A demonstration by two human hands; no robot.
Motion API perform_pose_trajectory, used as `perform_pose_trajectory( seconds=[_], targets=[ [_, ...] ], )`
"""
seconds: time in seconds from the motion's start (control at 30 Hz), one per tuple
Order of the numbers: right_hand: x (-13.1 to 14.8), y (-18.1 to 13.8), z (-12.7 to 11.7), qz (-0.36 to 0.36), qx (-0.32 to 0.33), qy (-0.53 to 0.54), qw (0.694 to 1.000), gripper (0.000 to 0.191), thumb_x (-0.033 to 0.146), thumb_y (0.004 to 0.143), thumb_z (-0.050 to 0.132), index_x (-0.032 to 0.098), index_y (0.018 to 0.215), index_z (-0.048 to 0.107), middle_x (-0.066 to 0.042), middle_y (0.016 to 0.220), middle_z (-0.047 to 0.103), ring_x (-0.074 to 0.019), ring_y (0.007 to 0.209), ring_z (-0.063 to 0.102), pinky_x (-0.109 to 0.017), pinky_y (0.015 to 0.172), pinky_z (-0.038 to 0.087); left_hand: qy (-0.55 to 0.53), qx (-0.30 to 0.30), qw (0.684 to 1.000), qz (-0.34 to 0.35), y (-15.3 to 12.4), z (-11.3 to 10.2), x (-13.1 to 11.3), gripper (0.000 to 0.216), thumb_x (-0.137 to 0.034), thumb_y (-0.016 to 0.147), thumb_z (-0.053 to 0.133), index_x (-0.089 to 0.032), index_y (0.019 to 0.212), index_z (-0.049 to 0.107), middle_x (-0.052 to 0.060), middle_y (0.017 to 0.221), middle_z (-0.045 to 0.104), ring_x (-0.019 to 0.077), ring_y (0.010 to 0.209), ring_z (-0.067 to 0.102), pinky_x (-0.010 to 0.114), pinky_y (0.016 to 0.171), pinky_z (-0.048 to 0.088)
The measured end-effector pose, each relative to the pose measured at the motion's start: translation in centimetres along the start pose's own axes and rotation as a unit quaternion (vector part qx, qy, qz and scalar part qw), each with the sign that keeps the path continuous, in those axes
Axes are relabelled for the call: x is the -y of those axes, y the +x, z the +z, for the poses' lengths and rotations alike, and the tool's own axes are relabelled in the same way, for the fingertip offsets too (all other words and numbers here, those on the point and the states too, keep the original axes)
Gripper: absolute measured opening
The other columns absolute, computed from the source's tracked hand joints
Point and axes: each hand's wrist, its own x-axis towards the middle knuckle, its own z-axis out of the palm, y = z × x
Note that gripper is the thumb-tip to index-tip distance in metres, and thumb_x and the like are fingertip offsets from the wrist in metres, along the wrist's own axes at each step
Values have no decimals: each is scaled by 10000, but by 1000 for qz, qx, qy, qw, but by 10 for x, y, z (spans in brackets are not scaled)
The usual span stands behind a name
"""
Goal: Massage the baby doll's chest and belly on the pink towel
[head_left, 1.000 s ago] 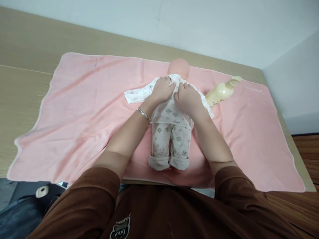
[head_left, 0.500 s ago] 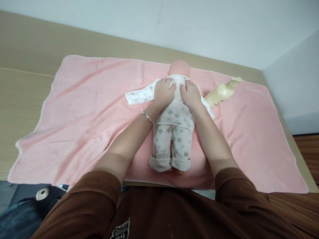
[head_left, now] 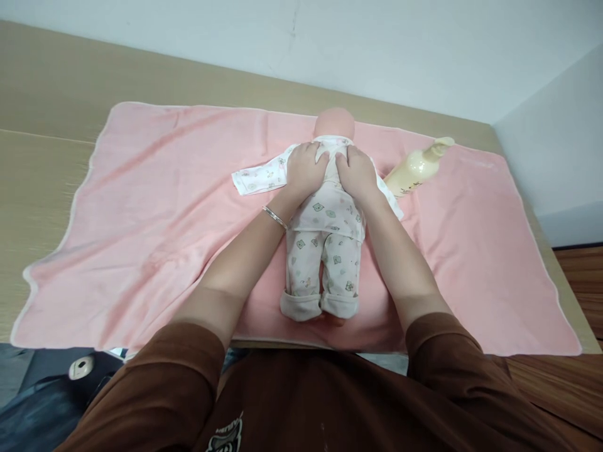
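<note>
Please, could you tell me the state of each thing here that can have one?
Doll: lying, dressed, face not visible.
Patterned top: on the doll, sleeves out to the sides.
Patterned trousers: on the doll, cuffs rolled up.
Left hand: laid on the doll's torso.
Right hand: also laid there.
Bracelet: around the left wrist.
Pump bottle: pump fitted; standing or lying unclear.
Pink blanket: spread, creased.

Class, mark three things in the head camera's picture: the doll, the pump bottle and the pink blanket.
Doll [head_left: 326, 212]: head view, on its clothed lower back.
Pump bottle [head_left: 411, 174]: head view, on its pale yellow body.
Pink blanket [head_left: 480, 251]: head view, on a bare stretch right of the doll.
</note>
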Motion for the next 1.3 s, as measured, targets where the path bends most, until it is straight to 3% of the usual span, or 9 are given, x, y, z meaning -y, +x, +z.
perform_pose_trajectory(
  seconds=[0.2, 0.37, 0.43, 0.6, 0.73, 0.9, 1.07, 1.17, 1.3],
  targets=[
    [-10, 7, -2, -19, 43, 13, 999, 590, 404, 1134, 351, 3, 1503, 578, -295, 1630, 605, -392, 1580, 551, -579, 1354, 408, 45, 47, 998, 18, -7, -20, -13, 482, -369, 1139, 410, -135, 1491, 643, 214, 1566, 674, 350, 1540, 580, 519, 1372, 396],
    [-18, 10, -12, -51, 91, 28, 994, 697, 446, 1133, 323, -28, 1623, 469, -300, 1734, 496, -374, 1673, 447, -572, 1406, 344, 145, 156, 976, 34, -28, -56, -49, 374, -194, 1076, 438, -50, 1253, 734, 246, 1349, 753, 383, 1349, 701, 510, 1212, 536],
    [-10, 2, -19, -51, 105, 6, 993, 736, 435, 1133, 301, -56, 1671, 400, -319, 1754, 459, -404, 1677, 438, -604, 1402, 339, 155, 171, 972, 33, -30, -64, -57, 349, -142, 1048, 433, -61, 1147, 759, 235, 1275, 779, 369, 1270, 739, 483, 1152, 569],
    [30, -29, -38, -71, 153, -99, 981, 785, 342, 1104, 348, -150, 1710, 262, -404, 1780, 335, -517, 1703, 341, -676, 1373, 340, 86, 120, 989, 17, -11, -50, -34, 378, -157, 1049, 396, -117, 1131, 763, 196, 1293, 803, 326, 1227, 745, 461, 1147, 573],
    [47, -38, -51, -68, 177, -97, 977, 767, 277, 1085, 373, -159, 1706, 259, -408, 1788, 313, -509, 1723, 305, -661, 1397, 313, 69, 91, 993, 35, 0, -35, -14, 419, -187, 1088, 378, -109, 1309, 725, 209, 1462, 734, 324, 1437, 656, 452, 1290, 484],
    [27, -16, -43, -27, 129, -33, 991, 607, 277, 1096, 295, -61, 1490, 611, -339, 1552, 638, -454, 1519, 586, -601, 1297, 463, 152, 144, 978, 21, -19, -55, -42, 497, -211, 1133, 332, 14, 1438, 652, 288, 1514, 683, 386, 1517, 617, 518, 1326, 462],
    [0, 2, -22, 7, 106, -4, 994, 728, 387, 1135, 277, -108, 1646, 429, -338, 1760, 432, -436, 1703, 378, -585, 1417, 297, 189, 206, 960, 33, -30, -77, -61, 453, -163, 1100, 382, 0, 1332, 735, 265, 1447, 735, 392, 1442, 685, 499, 1263, 533],
    [1, -4, -20, -13, 108, -19, 994, 755, 409, 1133, 289, -101, 1682, 376, -342, 1767, 419, -461, 1689, 396, -620, 1403, 312, 147, 178, 973, 21, -18, -67, -45, 463, -166, 1090, 372, -36, 1325, 749, 249, 1463, 736, 366, 1428, 693, 479, 1266, 535],
    [18, -26, -23, -87, 115, -73, 987, 765, 373, 1102, 340, -111, 1694, 329, -379, 1766, 387, -510, 1676, 389, -700, 1355, 353, 91, 126, 987, 37, 5, -37, -7, 462, -242, 1108, 349, -78, 1298, 738, 240, 1439, 736, 347, 1445, 660, 487, 1308, 489]
  ],
)
